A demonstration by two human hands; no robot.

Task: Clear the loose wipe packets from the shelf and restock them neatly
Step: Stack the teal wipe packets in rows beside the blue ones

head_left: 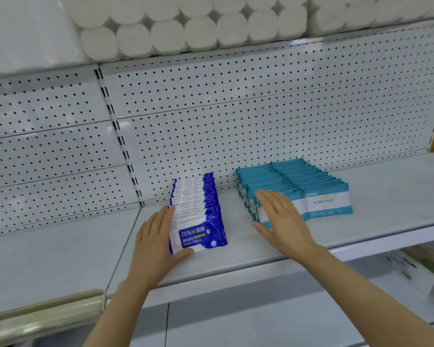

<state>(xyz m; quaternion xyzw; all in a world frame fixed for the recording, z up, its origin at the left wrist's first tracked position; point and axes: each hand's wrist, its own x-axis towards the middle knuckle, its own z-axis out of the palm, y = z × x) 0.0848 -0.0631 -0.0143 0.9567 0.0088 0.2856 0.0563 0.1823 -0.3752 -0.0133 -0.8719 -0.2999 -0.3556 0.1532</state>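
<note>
— Where do the wipe packets sit?

— On the white shelf (236, 249). A row of blue alcohol wipe packets (198, 216) stands on edge, running from near the front lip back to the pegboard (236, 108). To its right, two rows of teal wipe packets (298, 189) stand side by side.

— And the hands?

— The left hand (158, 244) lies flat against the blue row's left side, fingers straight, thumb across the front packet's lower edge. The right hand (283, 219) is spread, its straight fingers lying against the front of the left teal row.

— Open room?

— Bare shelf between the blue and teal rows, and more to the right of the teal ones.
</note>
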